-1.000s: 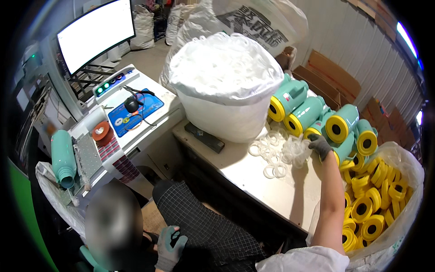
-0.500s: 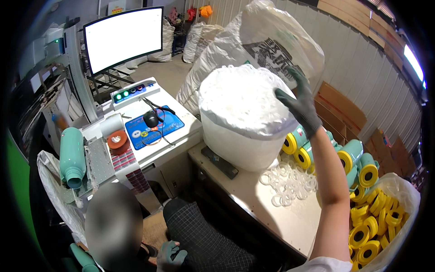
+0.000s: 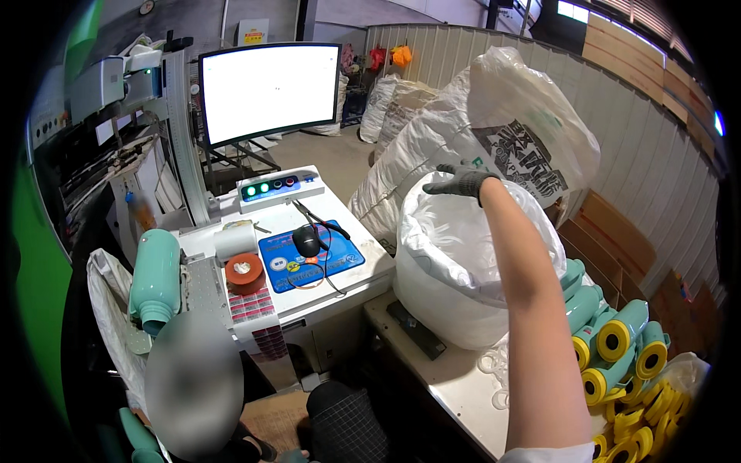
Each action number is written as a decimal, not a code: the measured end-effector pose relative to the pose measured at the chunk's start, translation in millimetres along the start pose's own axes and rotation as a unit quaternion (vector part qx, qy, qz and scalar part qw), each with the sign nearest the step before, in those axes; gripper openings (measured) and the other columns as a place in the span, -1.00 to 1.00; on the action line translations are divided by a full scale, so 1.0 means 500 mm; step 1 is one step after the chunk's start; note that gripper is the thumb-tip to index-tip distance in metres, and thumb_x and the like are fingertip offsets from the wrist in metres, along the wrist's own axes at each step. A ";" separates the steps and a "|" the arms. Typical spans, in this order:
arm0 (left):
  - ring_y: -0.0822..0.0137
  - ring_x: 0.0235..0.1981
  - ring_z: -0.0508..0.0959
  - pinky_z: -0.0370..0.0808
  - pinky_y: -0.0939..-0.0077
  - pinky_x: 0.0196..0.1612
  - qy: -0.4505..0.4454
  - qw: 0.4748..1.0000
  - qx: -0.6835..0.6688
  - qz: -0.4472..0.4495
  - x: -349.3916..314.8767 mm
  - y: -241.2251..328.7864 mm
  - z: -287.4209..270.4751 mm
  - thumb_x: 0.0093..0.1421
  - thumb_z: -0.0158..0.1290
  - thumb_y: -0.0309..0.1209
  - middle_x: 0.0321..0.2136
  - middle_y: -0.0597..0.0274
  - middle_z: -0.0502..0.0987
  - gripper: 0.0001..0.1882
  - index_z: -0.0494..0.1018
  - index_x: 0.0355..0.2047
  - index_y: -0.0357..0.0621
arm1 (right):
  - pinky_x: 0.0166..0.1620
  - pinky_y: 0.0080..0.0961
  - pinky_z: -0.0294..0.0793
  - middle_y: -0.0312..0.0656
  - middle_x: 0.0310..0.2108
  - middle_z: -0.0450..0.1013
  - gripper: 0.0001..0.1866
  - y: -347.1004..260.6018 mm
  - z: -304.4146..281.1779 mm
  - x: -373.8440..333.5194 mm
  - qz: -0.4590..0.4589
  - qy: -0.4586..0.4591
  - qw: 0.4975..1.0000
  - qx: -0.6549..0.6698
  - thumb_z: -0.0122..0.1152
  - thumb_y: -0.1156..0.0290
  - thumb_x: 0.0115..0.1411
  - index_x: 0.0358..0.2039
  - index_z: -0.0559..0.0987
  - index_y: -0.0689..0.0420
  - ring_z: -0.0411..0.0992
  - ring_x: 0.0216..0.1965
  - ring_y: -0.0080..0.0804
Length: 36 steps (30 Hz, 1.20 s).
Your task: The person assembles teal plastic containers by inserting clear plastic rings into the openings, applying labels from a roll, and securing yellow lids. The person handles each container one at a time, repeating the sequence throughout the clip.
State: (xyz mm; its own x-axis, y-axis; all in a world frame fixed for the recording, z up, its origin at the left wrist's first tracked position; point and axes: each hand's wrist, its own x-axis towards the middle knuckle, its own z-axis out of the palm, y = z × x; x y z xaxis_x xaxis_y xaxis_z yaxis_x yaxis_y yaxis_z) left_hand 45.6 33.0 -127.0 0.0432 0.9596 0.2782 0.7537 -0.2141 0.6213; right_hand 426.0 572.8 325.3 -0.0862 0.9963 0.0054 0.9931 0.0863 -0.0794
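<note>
My right hand (image 3: 461, 182), in a grey glove, is over the far rim of a big white tub (image 3: 451, 316) lined with white plastic. Its fingers point left, the thumb stands apart from them, and nothing shows between. The plastic liner (image 3: 532, 220) gapes in folds, with pale white material inside, partly hidden by my forearm. My left hand (image 3: 294, 457), also gloved, barely shows at the lower edge by my knee; its fingers are cut off from view. Several translucent rings (image 3: 494, 363) lie beside the tub.
Green bottles with yellow bases (image 3: 617, 332) and a bag of yellow rings (image 3: 648, 417) are at right. At left stand a bright monitor (image 3: 270, 92), a white workbench with pliers (image 3: 320, 220), a blue mat (image 3: 309, 258) and a green bottle (image 3: 157, 282). Large woven sacks (image 3: 417, 154) lean behind.
My right hand has moved from the tub's right side to its far rim. White material heaped at the mouth before; a hollow in the liner shows now. The whole view has shifted.
</note>
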 end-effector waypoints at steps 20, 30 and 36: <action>-0.16 -0.13 0.61 0.57 -0.03 -0.04 0.059 0.997 -0.049 0.031 0.030 0.016 -0.008 0.21 0.27 -0.46 -0.20 -0.16 0.64 -0.86 0.61 -0.26 -0.27 | 0.04 -0.21 0.68 -0.10 0.16 0.58 -0.02 0.027 0.027 -0.002 -0.016 -0.056 0.997 -0.048 0.65 -0.02 -0.19 0.30 0.53 -0.03 0.63 0.02 -0.12; -0.16 -0.08 0.61 0.56 -0.02 0.00 0.044 0.990 -0.124 -0.046 0.086 0.086 -0.064 0.25 0.29 -0.36 -0.19 -0.15 0.64 -0.74 0.60 -0.16 -0.31 | 0.24 -0.24 0.52 -0.06 0.13 0.60 -0.11 0.038 0.069 -0.038 -0.042 0.099 0.987 -0.117 0.61 0.08 -0.16 0.25 0.57 0.00 0.55 0.16 -0.05; -0.11 -0.15 0.64 0.59 0.04 -0.03 0.052 0.994 -0.087 -0.037 0.045 0.050 -0.051 0.25 0.29 -0.34 -0.21 -0.08 0.66 -0.73 0.62 -0.14 -0.27 | 0.12 -0.29 0.58 -0.08 -0.04 0.67 -0.30 0.073 0.036 -0.043 -0.074 0.146 0.985 0.051 0.58 0.18 -0.18 0.06 0.68 0.04 0.63 0.00 -0.12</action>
State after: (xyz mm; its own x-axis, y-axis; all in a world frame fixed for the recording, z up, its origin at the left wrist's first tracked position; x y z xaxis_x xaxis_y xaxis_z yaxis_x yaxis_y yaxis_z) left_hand 48.8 44.6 -86.5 -0.0834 0.9517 0.2956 0.6271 -0.1804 0.7578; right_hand 462.6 554.5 304.1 -0.1888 0.9319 0.3098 0.9568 0.2457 -0.1558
